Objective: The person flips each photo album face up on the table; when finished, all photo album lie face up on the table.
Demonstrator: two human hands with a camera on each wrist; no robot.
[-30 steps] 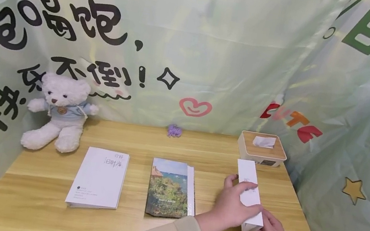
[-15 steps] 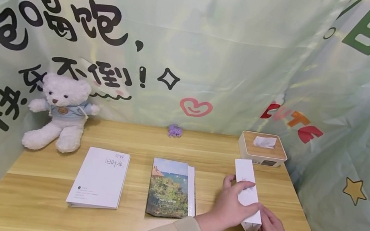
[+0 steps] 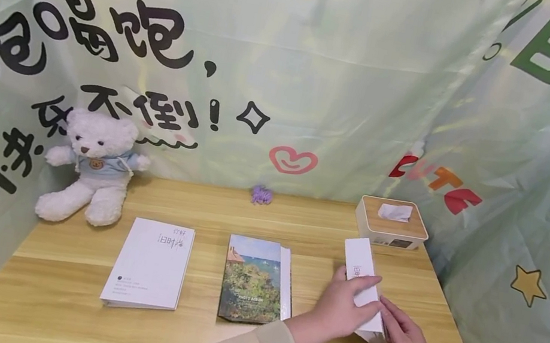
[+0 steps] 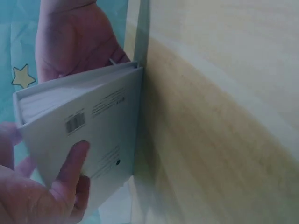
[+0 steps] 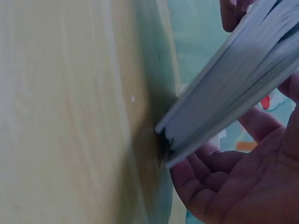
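A thick white photo album (image 3: 359, 261) stands on edge at the right of the table, spine up and tilted, with printing and a barcode on its cover in the left wrist view. My left hand (image 3: 345, 305) grips it across the spine, fingers spread over one cover (image 4: 100, 135). At the near right side, my right hand (image 3: 407, 342) holds the lower corner, its fingers bent against the cover in the right wrist view. The page edges (image 5: 224, 74) show there, slightly fanned. A matching white album (image 3: 150, 266) lies at left, and a landscape-covered photo album (image 3: 250, 289) lies in the middle.
Behind the held album is a tissue box (image 3: 392, 222). A white teddy bear (image 3: 95, 166) sits at the back left, and a small purple object (image 3: 262, 195) lies by the back edge of the wooden table (image 3: 64, 321). Printed cloth (image 3: 365, 89) hangs around the table.
The upright album has turned slightly, its far end swinging left. My right hand has shifted a little along its near end. The other albums stay where they were; the head view has shifted slightly.
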